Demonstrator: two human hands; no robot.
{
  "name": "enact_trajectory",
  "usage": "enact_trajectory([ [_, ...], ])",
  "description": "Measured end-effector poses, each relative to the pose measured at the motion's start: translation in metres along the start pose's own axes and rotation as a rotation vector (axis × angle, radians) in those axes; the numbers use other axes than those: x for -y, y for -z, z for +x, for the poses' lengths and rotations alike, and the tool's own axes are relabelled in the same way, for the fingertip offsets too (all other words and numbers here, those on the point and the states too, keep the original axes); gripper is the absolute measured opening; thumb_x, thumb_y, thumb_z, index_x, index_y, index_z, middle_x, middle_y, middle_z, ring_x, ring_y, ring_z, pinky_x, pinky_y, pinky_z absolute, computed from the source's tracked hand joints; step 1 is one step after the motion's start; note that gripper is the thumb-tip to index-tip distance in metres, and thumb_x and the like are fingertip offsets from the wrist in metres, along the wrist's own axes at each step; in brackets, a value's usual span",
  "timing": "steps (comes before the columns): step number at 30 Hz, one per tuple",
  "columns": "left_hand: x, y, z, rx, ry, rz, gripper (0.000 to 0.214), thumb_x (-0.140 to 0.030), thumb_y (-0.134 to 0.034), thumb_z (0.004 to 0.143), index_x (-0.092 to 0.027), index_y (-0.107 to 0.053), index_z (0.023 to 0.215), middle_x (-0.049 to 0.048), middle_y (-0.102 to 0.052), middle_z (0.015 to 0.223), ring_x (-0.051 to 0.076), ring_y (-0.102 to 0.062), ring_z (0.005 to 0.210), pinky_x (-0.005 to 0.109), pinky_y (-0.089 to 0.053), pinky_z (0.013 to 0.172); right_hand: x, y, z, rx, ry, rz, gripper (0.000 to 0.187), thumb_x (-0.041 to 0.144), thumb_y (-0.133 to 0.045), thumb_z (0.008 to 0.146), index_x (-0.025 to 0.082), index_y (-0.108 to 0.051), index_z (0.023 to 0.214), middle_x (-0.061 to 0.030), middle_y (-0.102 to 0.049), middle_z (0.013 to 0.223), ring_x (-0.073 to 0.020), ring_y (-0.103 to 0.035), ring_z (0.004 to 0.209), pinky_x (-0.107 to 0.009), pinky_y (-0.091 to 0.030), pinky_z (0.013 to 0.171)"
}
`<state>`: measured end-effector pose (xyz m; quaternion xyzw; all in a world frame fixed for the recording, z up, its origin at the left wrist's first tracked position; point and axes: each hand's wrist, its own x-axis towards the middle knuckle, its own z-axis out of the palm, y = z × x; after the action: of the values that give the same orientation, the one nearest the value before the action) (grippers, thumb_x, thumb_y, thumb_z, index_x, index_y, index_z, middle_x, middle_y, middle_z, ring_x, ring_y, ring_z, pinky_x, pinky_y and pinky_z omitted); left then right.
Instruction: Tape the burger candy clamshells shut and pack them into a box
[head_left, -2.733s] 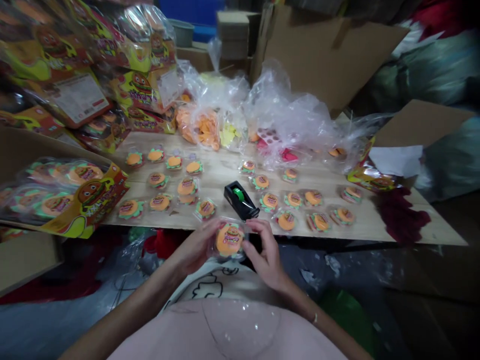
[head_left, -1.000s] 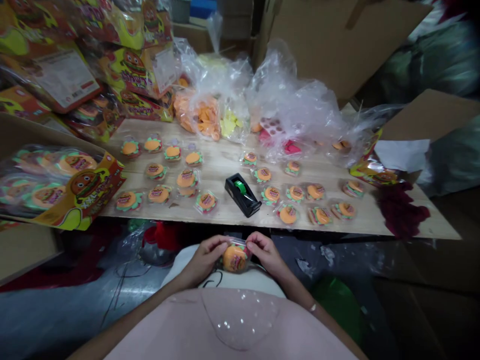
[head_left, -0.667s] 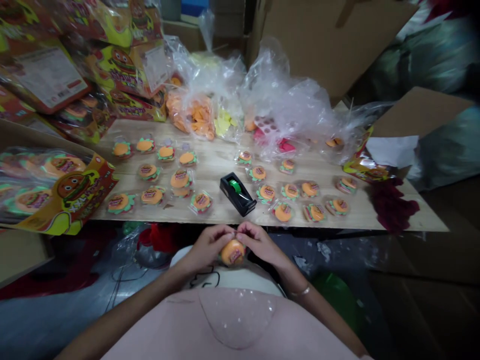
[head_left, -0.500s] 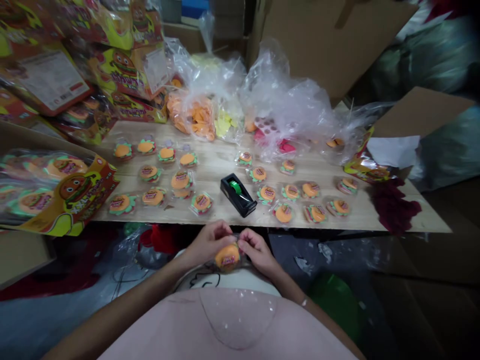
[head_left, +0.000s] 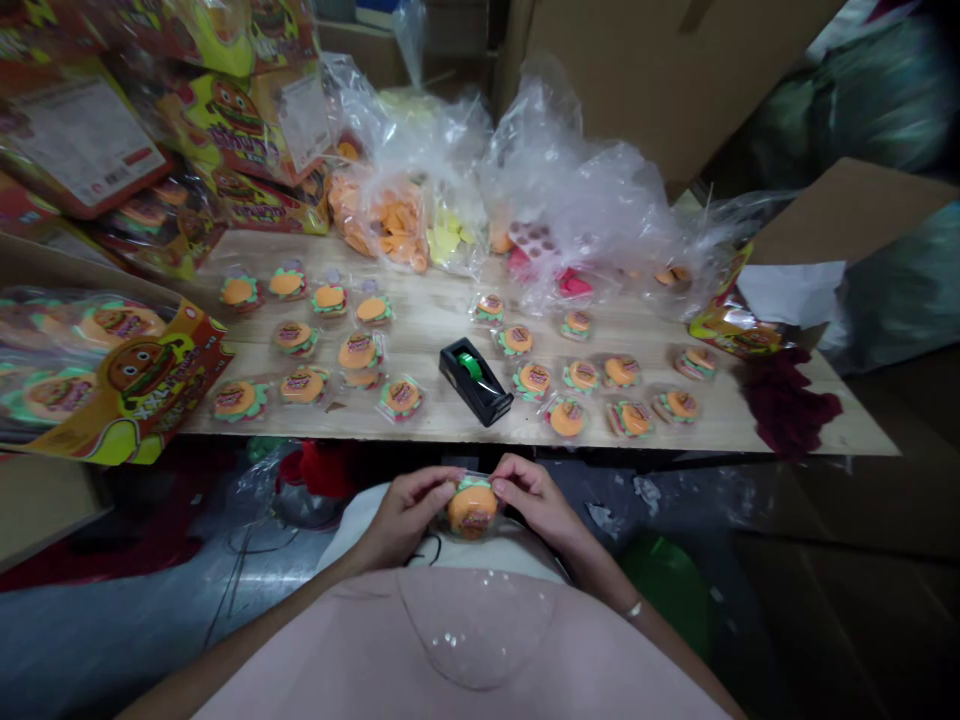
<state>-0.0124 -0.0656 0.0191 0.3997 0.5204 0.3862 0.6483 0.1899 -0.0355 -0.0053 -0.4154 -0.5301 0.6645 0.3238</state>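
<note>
Between my two hands, in front of my lap and just below the table edge, is a toy burger in a clear plastic pack [head_left: 472,511]. My left hand [head_left: 411,508] pinches the pack's left upper edge between thumb and fingers. On the other side, my right hand [head_left: 534,497] grips its right upper corner the same way. The burger has an orange bun with a printed label and a green frill at the top. Beyond my hands, a black tape dispenser [head_left: 475,382] with green tape stands on the wooden table [head_left: 420,330].
Packed toy burgers [head_left: 403,397] lie in loose groups left and right of the dispenser. An open display box [head_left: 150,385] of burgers stands at left, stacked boxes [head_left: 232,110] behind it. Clear bags [head_left: 397,225] of foam parts line the back. A dark red cloth [head_left: 791,400] lies at right.
My hands have moved slightly apart, to either side of the packed burger. The burger has shifted a little right and its green frill now shows. The view has tilted slightly.
</note>
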Motion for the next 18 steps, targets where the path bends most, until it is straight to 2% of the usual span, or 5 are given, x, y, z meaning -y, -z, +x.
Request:
enact_trajectory([
  [6, -0.001, 0.001, 0.0, 0.043, -0.052, 0.087, 0.032, -0.04, -0.062, 0.077, -0.012, -0.071, 0.091, 0.0077, -0.07, 0.086, 0.019, -0.06, 0.08, 0.027, -0.046, 0.074, 0.001, -0.001, -0.004, -0.034, 0.037, 0.001, 0.024, 0.039, -0.061, 0.081, 0.017, -0.056, 0.072, 0.002, -0.052, 0.067, -0.0106, -0.045, 0.061, -0.022, -0.035, 0.059],
  [13, -0.002, 0.001, 0.001, 0.075, -0.036, 0.07, 0.034, -0.039, -0.06, 0.079, -0.014, -0.067, 0.101, 0.0081, -0.069, 0.097, 0.019, -0.06, 0.088, 0.027, -0.046, 0.077, 0.007, 0.004, -0.007, 0.034, 0.001, -0.028, 0.019, 0.037, -0.058, 0.084, 0.019, -0.056, 0.089, 0.0014, -0.052, 0.078, -0.011, -0.047, 0.069, -0.022, -0.037, 0.063],
  [16, -0.001, 0.001, 0.0, 0.075, -0.026, 0.064, 0.036, -0.04, -0.061, 0.078, -0.013, -0.067, 0.103, 0.0089, -0.069, 0.1, 0.02, -0.061, 0.09, 0.028, -0.046, 0.079, 0.005, 0.003, -0.01, 0.035, 0.037, -0.058, 0.018, 0.037, -0.056, 0.086, 0.019, -0.056, 0.091, 0.0007, -0.051, 0.079, -0.0118, -0.048, 0.071, -0.022, -0.038, 0.063],
  [18, -0.001, 0.002, 0.0, 0.075, -0.03, 0.064, 0.037, -0.04, -0.061, 0.079, -0.014, -0.067, 0.104, 0.009, -0.069, 0.101, 0.02, -0.061, 0.091, 0.028, -0.047, 0.08, 0.004, 0.002, -0.011, 0.016, 0.116, -0.117, 0.021, 0.035, -0.054, 0.087, 0.021, -0.057, 0.102, -0.0005, -0.05, 0.084, -0.0128, -0.049, 0.075, -0.024, -0.041, 0.066],
])
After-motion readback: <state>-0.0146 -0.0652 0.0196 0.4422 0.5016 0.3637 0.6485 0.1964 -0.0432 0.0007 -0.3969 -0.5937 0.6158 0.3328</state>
